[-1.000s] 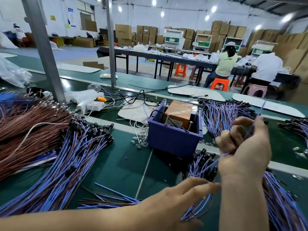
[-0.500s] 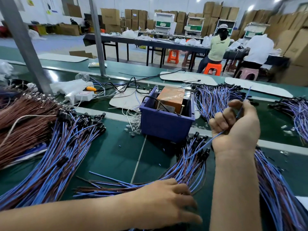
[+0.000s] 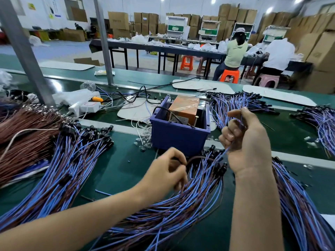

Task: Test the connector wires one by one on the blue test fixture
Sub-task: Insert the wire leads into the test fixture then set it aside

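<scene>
Judging by the big heap (image 3: 59,169) at nine o'clock, far from done. Pinching a brown wire (image 3: 198,157) above the six o'clock pile (image 3: 181,211) with the left hand (image 3: 166,173); touching nothing yet to the blue test fixture (image 3: 179,138) at twelve o'clock; clenching a blue wire (image 3: 223,153) in the right hand (image 3: 250,142); more wires (image 3: 299,205) heaped at three.

On the table (image 3: 126,169) the test fixture (image 3: 179,140) sits mid-way with a box (image 3: 183,109) in it, a power strip (image 3: 87,106) behind-left, a left wire pile (image 3: 59,174), a far wire pile (image 3: 235,104) behind-right and a near wire pile (image 3: 181,205) before it, above which the left hand (image 3: 166,171) and right hand (image 3: 248,140) each hold a wire (image 3: 224,153).
</scene>
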Tool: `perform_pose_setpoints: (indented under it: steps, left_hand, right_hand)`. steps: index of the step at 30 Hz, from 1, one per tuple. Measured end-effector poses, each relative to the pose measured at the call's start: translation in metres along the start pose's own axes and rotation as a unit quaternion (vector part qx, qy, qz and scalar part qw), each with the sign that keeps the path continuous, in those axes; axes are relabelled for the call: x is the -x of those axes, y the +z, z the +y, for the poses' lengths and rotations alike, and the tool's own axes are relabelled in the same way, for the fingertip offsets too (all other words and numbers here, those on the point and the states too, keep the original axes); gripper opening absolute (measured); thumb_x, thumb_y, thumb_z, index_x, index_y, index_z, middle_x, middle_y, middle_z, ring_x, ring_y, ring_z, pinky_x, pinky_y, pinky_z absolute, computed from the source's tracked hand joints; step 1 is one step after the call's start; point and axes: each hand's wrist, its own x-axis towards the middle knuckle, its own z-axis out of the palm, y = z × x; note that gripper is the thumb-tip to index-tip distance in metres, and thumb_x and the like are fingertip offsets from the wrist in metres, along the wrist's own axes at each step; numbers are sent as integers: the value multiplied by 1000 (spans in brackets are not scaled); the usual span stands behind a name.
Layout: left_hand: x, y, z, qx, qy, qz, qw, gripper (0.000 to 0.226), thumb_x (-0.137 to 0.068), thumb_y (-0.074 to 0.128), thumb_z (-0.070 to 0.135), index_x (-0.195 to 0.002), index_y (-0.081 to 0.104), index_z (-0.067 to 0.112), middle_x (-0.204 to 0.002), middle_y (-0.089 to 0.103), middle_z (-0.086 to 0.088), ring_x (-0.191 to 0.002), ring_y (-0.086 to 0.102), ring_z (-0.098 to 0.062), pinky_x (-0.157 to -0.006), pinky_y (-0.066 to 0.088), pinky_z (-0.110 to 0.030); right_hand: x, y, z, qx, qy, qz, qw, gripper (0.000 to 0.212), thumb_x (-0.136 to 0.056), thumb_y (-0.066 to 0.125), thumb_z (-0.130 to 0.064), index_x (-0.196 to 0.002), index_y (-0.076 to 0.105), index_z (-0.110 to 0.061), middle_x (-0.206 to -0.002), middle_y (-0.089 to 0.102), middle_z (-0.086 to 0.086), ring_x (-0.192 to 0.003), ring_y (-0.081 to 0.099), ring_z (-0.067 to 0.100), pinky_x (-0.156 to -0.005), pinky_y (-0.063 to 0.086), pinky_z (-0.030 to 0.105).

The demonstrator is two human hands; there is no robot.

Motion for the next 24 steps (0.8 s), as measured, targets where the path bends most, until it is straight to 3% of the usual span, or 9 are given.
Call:
perform_pose_setpoints:
  steps: [6,9,11,12,14,17,20,22,24]
  left_hand:
    - [-11,-10,6,83,-99,72,989,28,-87,40,-12,-99,58,5,-59,59,-7,-39,55,-17,-40,45,-22]
    - [-9,-11,5,102,-131,66,984,24,-87,38,-12,-97,55,1,-60,58,-8,-41,57,-19,-41,47,-24]
    - [-8,-10,6,109,-143,45,983,22,-87,37,-12,-95,53,2,-60,59,-7,-42,58,-20,-42,49,-26]
    - [-7,-10,6,113,-149,34,982,22,-87,36,-11,-94,52,3,-60,60,-7,-42,58,-21,-43,50,-27]
    - [-7,-10,5,106,-153,20,982,22,-88,39,-11,-94,53,5,-61,63,-4,-42,57,-20,-43,50,-27]
    - [-9,-16,5,-50,-104,16,993,33,-88,52,-2,-111,52,20,-82,70,4,-44,54,-8,-46,45,-24]
    - [-12,-25,13,-290,3,21,957,68,-84,69,22,-139,32,37,-104,62,14,-68,58,5,-66,44,-13]
    - [-13,-24,27,-394,81,70,913,66,-81,67,43,-139,35,39,-112,60,16,-97,57,-2,-84,47,-25]
    - [-14,-21,41,-431,133,107,886,50,-83,59,53,-128,49,36,-112,63,14,-103,53,-13,-87,47,-36]
  right_hand:
    - [0,4,16,228,6,-22,973,40,-99,44,-21,-69,66,-8,-46,46,-3,-50,43,13,-48,36,23]
    - [-1,6,23,330,28,-37,943,43,-99,47,-24,-62,67,-15,-77,68,-4,-80,58,15,-66,42,28]
    - [-2,6,27,370,45,-59,926,45,-99,47,-28,-59,66,-18,-100,69,-3,-99,57,15,-80,40,33]
    - [-3,6,29,383,50,-68,920,45,-99,48,-29,-59,65,-18,-104,68,-3,-101,57,14,-84,38,34]
    - [-2,8,30,397,50,-76,913,46,-99,48,-28,-57,65,-17,-91,71,-3,-86,62,14,-74,39,29]
    - [-2,10,33,428,19,-77,901,52,-98,48,-24,-50,65,-14,-64,70,-3,-64,57,14,-66,41,27]
    - [-2,13,38,468,-3,-80,880,53,-96,50,-23,-45,68,-22,-61,70,-4,-73,61,15,-75,46,32]
    - [-3,14,41,492,-19,-77,867,51,-94,52,-25,-45,68,-25,-56,66,-7,-68,60,14,-67,44,28]
    - [-4,15,43,501,-29,-75,862,45,-93,54,-24,-51,67,-14,-55,63,-4,-64,56,18,-63,42,28]
